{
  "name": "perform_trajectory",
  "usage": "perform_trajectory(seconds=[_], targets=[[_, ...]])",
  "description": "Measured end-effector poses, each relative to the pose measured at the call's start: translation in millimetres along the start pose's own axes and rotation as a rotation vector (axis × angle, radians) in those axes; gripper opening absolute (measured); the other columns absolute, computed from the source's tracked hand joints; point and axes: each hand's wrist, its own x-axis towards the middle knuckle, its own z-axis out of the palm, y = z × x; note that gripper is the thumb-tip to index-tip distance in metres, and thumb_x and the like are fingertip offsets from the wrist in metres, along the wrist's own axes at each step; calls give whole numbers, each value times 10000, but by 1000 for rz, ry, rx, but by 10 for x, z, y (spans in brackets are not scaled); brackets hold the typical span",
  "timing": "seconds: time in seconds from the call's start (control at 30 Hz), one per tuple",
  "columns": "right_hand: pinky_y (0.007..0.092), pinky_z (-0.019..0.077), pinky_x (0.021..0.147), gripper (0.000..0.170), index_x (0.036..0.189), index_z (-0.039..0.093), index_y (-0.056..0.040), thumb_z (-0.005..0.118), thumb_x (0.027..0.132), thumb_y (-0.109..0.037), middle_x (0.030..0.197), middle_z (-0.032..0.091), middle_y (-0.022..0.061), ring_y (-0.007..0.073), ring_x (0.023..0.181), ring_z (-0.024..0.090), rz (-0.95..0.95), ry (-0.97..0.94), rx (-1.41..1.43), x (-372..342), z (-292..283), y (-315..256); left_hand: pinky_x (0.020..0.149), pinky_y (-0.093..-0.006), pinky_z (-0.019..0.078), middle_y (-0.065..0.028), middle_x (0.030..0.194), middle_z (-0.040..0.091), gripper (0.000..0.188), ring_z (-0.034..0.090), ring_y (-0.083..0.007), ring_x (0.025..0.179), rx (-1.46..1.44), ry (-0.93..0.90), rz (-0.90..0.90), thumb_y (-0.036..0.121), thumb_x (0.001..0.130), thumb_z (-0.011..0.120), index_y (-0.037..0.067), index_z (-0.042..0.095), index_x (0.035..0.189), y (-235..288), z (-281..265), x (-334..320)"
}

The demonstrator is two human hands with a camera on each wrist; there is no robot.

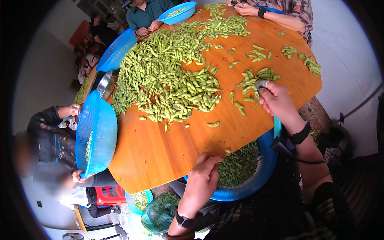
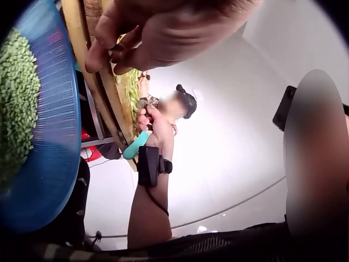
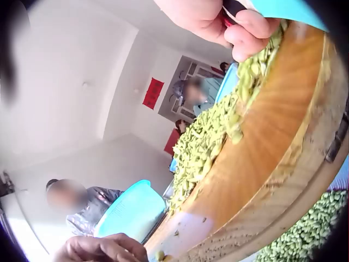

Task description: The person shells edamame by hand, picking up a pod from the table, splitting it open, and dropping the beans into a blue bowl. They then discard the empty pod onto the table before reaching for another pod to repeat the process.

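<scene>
My right hand is over a small group of soybean pods on the wooden table. It grips a teal-handled tool, its kind hidden by the fingers; black and red parts show between them in the right wrist view. A grey piece covers the tip of a digit at the pods. At the table's near edge is my left hand, fingers loosely bent, nothing visible held. One shelled bean lies just beside its fingertips. Below the edge, a blue basin holds many shelled green beans.
A large heap of pods covers the table's middle. Blue basins stand at the left edge and far side. Other people sit around the table, one in a green shirt. A red stool and a green mesh bag are below.
</scene>
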Motion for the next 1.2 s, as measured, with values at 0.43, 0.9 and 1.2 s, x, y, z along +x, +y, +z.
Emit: perform_trajectory(seconds=[0.43, 0.9, 1.2], targets=[[464, 483, 587, 104, 883, 595, -25, 559, 791, -55, 655, 597, 155, 356, 660, 622, -751, -402, -761, -352, 589, -203, 657, -405, 518, -174, 901, 607, 117, 638, -351, 729, 442, 372, -8, 81, 849, 641, 27, 679, 945, -33, 92, 1095], [336, 430, 476, 113, 969, 566, 17, 510, 883, -31, 616, 561, 99, 170, 501, 564, -214, -369, -112, -307, 281, -141, 623, -406, 526, -122, 891, 607, 100, 639, -314, 707, 598, 350, 68, 42, 841, 648, 22, 615, 933, -76, 234, 1055], [204, 415, 419, 146, 1017, 599, 4, 501, 956, -86, 700, 605, 25, 57, 503, 547, 78, -604, 174, -461, 536, -211, 600, -222, 487, -40, 818, 641, 186, 586, -88, 664, -507, 241, -103, 13, 919, 604, -11, 589, 1103, -231, 275, 728]])
